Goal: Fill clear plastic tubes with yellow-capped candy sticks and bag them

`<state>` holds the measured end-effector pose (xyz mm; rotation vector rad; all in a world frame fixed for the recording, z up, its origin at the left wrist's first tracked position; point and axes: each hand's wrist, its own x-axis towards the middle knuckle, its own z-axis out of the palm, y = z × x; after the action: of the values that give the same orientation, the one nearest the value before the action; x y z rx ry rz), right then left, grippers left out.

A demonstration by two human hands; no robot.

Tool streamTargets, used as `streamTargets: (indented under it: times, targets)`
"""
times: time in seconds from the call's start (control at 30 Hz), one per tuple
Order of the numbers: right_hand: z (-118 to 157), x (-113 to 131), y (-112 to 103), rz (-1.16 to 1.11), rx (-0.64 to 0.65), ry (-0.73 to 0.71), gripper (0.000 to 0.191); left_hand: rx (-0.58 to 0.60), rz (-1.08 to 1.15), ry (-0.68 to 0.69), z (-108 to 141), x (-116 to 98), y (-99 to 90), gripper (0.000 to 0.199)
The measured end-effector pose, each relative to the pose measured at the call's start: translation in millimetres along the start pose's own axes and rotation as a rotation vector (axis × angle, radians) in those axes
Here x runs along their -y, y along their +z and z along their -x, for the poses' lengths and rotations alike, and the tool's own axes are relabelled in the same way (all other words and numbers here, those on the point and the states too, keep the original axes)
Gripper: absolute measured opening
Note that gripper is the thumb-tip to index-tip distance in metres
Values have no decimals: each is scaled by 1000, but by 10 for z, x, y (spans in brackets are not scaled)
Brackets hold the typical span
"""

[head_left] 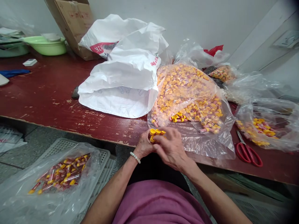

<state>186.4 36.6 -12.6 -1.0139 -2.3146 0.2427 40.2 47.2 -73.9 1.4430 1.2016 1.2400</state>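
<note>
A bundle of small yellow-capped tubes (158, 132) stands caps up between my two hands at the table's front edge. My left hand (145, 144) is wrapped round the bundle from the left, a beaded bracelet on its wrist. My right hand (171, 147) closes on the bundle from the right, its thumb and fingers on the tubes; it is a little blurred. Just beyond lies a large clear plastic bag (219, 149) full of like tubes, some showing at its mouth. The lower ends of the held tubes are hidden by my hands.
White woven sacks (121, 74) lie left of the bag. Red-handled scissors (249, 152) and a smaller clear bag (287, 137) of tubes are at right. Low at left, a bag with tubes (63, 174) lies on a plastic crate (58, 144). Behind are a carton (77, 28) and green basins (46, 46).
</note>
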Motion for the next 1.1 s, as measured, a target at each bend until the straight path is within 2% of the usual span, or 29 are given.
streamTargets:
  times: [0.1, 0.17, 0.27, 0.33, 0.4, 0.5, 0.67, 0.77, 0.87, 0.97, 1.1]
  targets:
    - [4, -36, 58, 79, 99, -38, 27, -17, 69, -14, -23, -13, 6, 31]
    - [-20, -75, 34, 57, 90, -45, 31, -19, 146, -34, -29, -53, 11, 36]
    - [-63, -131, -1, 29, 24, -55, 63, -19, 272, -146, -2, -168, 0, 41]
    - [-83, -149, 24, 59, 76, -109, 88, 24, 340, -211, 46, -251, -22, 42]
    - [-91, -145, 85, 81, 179, -176, 98, 68, 397, -243, 113, -309, -42, 42]
    - [-74, -88, 196, 52, 233, -243, 98, 61, 528, -290, 252, -335, -42, 35]
    - [-48, 77, 310, -11, 117, -393, 71, 51, 761, -379, 499, -309, -24, 23]
    - [-103, 205, 372, -54, 167, -423, 61, -1, 856, -393, 615, -269, -125, 26]
    - [-155, 377, 461, -61, 234, -441, 73, -96, 881, -423, 770, -194, -327, 27]
    - [-179, 515, 617, -38, 253, -454, 90, -125, 946, -504, 934, -65, -567, 27]
    - [-183, 592, 944, -114, 296, -538, 90, -213, 1040, -553, 1095, 109, -764, 28]
